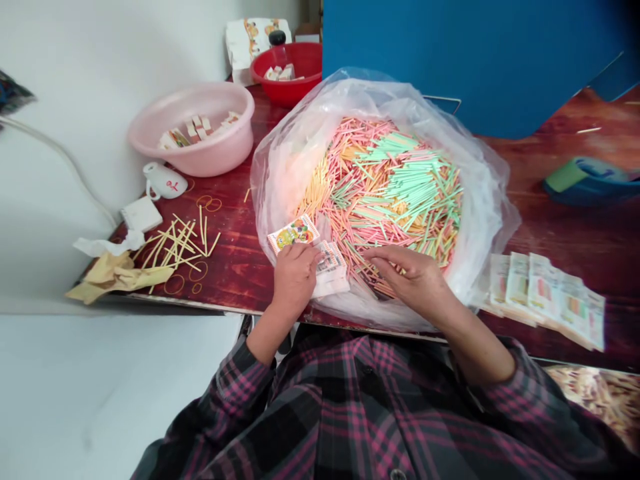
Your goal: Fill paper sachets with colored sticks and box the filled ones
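Left hand (295, 280) narrow, you're holding a printed paper packet (293, 233) beside a packet stack (331, 270); your right hand (410, 280) curls over coloured sticks (380, 193), can't tell if gripping any. Sticks fill a clear plastic bag (480, 220) on the red-brown table (225, 280); packet row (545, 300) right, pink basin (190, 130) far left.

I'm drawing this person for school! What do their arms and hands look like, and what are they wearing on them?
They wear a long-sleeved plaid shirt with pink and dark grey checks. Its sleeves end partway along the forearms, so the wrists and lower forearms are bare. The left hand and right hand have no gloves on.
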`<action>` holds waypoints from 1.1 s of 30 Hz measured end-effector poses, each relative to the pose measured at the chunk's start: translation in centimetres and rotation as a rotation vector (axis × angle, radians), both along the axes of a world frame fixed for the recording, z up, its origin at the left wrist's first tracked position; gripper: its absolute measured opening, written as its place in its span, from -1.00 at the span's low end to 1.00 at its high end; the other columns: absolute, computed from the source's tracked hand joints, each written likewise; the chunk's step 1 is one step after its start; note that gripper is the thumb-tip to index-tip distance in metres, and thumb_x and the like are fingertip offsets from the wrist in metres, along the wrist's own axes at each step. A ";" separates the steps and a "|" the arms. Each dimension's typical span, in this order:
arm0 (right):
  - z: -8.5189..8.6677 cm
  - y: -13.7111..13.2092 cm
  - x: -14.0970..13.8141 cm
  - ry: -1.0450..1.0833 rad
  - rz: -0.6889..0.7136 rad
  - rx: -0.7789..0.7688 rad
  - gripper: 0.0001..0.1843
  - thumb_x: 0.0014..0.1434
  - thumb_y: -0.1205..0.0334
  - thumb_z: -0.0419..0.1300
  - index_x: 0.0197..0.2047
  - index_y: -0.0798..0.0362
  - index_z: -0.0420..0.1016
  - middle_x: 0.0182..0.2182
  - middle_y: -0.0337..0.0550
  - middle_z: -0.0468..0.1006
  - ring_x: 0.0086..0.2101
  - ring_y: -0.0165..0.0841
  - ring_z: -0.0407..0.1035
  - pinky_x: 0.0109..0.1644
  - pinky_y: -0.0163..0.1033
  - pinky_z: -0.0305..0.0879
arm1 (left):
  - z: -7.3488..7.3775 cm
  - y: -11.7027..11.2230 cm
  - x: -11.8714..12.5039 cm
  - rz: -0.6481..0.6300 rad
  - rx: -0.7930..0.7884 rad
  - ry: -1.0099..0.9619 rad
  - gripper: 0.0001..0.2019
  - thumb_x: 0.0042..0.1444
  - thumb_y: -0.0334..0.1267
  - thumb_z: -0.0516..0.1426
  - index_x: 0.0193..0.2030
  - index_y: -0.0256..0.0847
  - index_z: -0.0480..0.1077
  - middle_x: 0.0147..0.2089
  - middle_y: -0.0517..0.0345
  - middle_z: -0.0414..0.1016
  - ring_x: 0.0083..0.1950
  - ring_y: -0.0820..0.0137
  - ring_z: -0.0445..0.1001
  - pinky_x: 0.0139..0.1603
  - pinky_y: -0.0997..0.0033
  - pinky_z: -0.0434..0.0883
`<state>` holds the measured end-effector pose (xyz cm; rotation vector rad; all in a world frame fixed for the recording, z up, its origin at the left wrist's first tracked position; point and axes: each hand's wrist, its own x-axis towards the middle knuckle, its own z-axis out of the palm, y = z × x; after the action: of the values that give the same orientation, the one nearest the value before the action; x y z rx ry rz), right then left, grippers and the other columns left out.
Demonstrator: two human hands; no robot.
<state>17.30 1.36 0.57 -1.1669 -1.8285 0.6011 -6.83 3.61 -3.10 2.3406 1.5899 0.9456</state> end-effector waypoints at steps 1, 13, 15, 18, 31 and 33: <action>-0.1 0.3 -0.3 -0.003 0.009 -0.032 -0.77 0.33 0.22 0.19 -0.11 -0.07 0.71 -0.22 -0.13 0.76 -0.22 -0.26 0.65 -0.11 -0.15 0.56 | 0.0 0.0 0.0 -0.005 0.007 -0.019 -0.73 0.40 -0.19 0.06 -0.19 -0.15 0.58 -0.15 0.01 0.64 -0.07 0.20 0.51 0.06 0.14 0.39; -2.0 1.7 -4.1 -0.420 0.171 0.057 -0.78 0.31 0.33 0.21 -0.14 0.00 0.72 -0.07 0.06 0.70 -0.07 -0.10 0.57 0.11 0.08 0.46 | 0.5 -0.5 -0.3 -0.071 -0.116 -0.033 -0.91 0.29 -0.25 0.21 -0.14 -0.15 0.54 -0.10 0.00 0.59 0.05 0.14 0.51 0.15 0.08 0.42; -2.4 1.5 -4.0 -0.433 0.160 0.082 -0.79 0.31 0.33 0.21 -0.15 -0.01 0.71 -0.04 0.04 0.69 -0.05 -0.12 0.57 0.12 0.07 0.46 | 0.7 -0.6 -0.3 -0.075 -0.138 0.022 -0.94 0.28 -0.28 0.21 -0.17 -0.16 0.52 -0.13 0.00 0.56 0.03 0.14 0.49 0.13 0.08 0.43; -3.0 1.4 -3.7 -0.346 0.110 0.116 -0.77 0.32 0.33 0.19 -0.11 -0.02 0.71 -0.06 0.00 0.71 -0.05 -0.17 0.58 0.11 0.01 0.48 | 0.7 -0.4 -0.2 -0.057 -0.142 0.102 -0.86 0.31 -0.32 0.14 -0.28 -0.17 0.49 -0.20 0.01 0.51 -0.04 0.15 0.48 0.06 0.10 0.43; -4.4 1.0 -3.2 -0.269 0.099 0.104 -0.75 0.33 0.30 0.18 -0.06 0.01 0.71 -0.04 0.06 0.72 -0.05 -0.13 0.59 0.12 0.09 0.50 | 0.2 -1.1 -0.5 -0.001 -0.075 0.120 -0.86 0.33 -0.29 0.15 -0.25 -0.17 0.52 -0.16 -0.02 0.56 -0.06 0.13 0.47 0.04 0.09 0.40; -4.5 0.9 -3.2 -0.273 0.095 0.100 -0.75 0.34 0.30 0.18 -0.06 0.00 0.71 -0.04 0.04 0.72 -0.05 -0.14 0.59 0.11 0.07 0.50 | -0.1 -1.0 -0.6 0.010 -0.052 0.099 -0.82 0.34 -0.30 0.12 -0.29 -0.16 0.52 -0.21 0.00 0.55 -0.09 0.15 0.46 0.03 0.11 0.40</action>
<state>14.14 2.30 -3.91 -1.1439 -2.1291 0.4129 -7.47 2.65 -3.20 2.3805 1.6425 0.7914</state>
